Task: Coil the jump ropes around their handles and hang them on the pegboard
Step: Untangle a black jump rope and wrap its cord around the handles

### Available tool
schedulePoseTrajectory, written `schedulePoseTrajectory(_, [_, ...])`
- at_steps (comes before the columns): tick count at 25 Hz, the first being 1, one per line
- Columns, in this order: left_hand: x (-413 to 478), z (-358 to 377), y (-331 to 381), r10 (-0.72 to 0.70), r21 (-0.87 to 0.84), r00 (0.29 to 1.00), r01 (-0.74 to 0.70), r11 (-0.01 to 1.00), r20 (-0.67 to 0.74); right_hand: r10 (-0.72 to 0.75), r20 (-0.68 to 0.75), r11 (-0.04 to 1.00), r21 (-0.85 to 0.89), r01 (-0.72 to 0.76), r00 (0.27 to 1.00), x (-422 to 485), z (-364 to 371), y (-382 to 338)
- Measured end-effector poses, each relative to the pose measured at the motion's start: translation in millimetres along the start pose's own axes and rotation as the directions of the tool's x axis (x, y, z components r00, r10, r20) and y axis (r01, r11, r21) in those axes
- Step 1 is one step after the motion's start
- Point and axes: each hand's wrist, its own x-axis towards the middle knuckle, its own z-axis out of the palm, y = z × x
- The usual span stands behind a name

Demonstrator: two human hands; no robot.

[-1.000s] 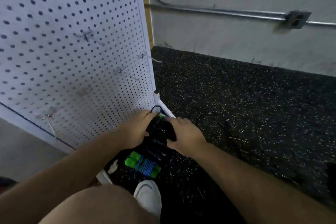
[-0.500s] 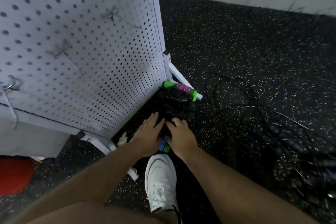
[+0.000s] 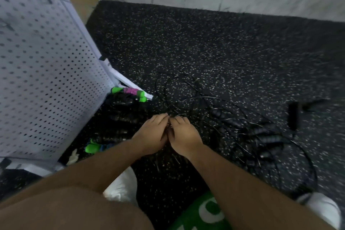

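Fingers (image 3: 161, 118) of both hands bend downward, tips meeting at a thin black cord; blur hides whether either pinches it. The left hand (image 3: 151, 133) and right hand (image 3: 183, 136) touch side by side above the speckled floor (image 3: 224, 52). The tangled black jump ropes (image 3: 233, 123) spread just to their right. A green-and-pink handle (image 3: 130, 92) lies at the foot of the pegboard (image 3: 46, 71).

Bare forearms (image 3: 233, 173) and a bare knee; white left sneaker (image 3: 121, 187), white right sneaker (image 3: 323, 209); green garment (image 3: 190, 216) printed with white lettering.
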Motion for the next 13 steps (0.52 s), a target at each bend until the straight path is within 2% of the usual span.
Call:
schedulePoseTrajectory(2, [22.7, 12.0, 25.9, 0.055, 0.006, 0.996, -0.056, 0.998, 0.077, 0.091, 0.036, 0.996, -0.005, -0.091, 0.995, -15.6, -8.6, 29.8])
schedulePoseTrajectory(4, [42.4, 28.3, 43.4, 0.11, 0.06, 0.982, -0.12, 0.991, 0.151, 0.177, 0.143, 0.984, -0.017, -0.177, 0.974, -25.8, -15.5, 55.2])
schedulePoseTrajectory(8, [65.8, 55.0, 42.4, 0.079, 0.346, 0.95, -0.187, 0.919, 0.302, 0.241, 0.303, 0.97, -0.089, -0.225, 0.922, -33.8, -13.0, 88.5])
schedulePoseTrajectory(10, [70.0, 59.1, 40.5, 0.087, 0.452, 0.942, -0.235, 0.86, 0.325, 0.258, 0.368, 0.966, -0.096, -0.239, 0.894, -39.4, -3.1, 99.2])
schedulePoseTrajectory(13, [74.7, 53.9, 43.4, 0.123, 0.477, 0.945, -0.262, 0.839, 0.304, 0.258, 0.397, 0.965, -0.148, -0.215, 0.881, -47.5, 9.5, 103.9])
